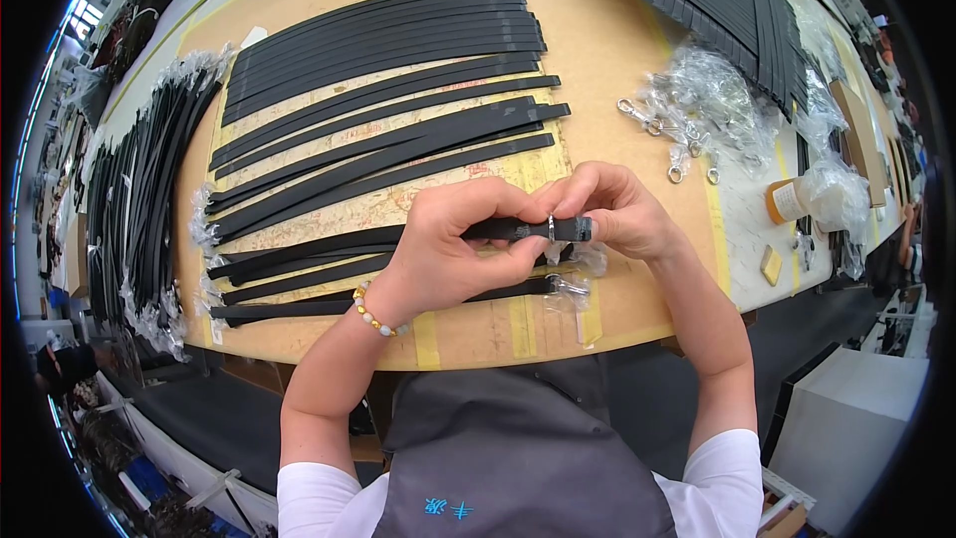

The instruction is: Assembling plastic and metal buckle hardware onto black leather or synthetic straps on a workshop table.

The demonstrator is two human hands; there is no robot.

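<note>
A black strap is pinched between the thumb and fingers of my left hand, close to its end. A small metal ring sits around the strap near that end. My right hand closes on the strap's tip, its fingertips touching the ring. Behind and under my hands, several loose black straps lie side by side across the table, some with clear plastic wrap at their ends. Farther back lies a neat row of flat black straps.
At the left edge hangs a bundle of black straps with plastic-wrapped ends. Right of my hands lie metal snap hooks and crumpled clear bags. A black strap stack is at the far right, near an orange labelled jar and a yellow block.
</note>
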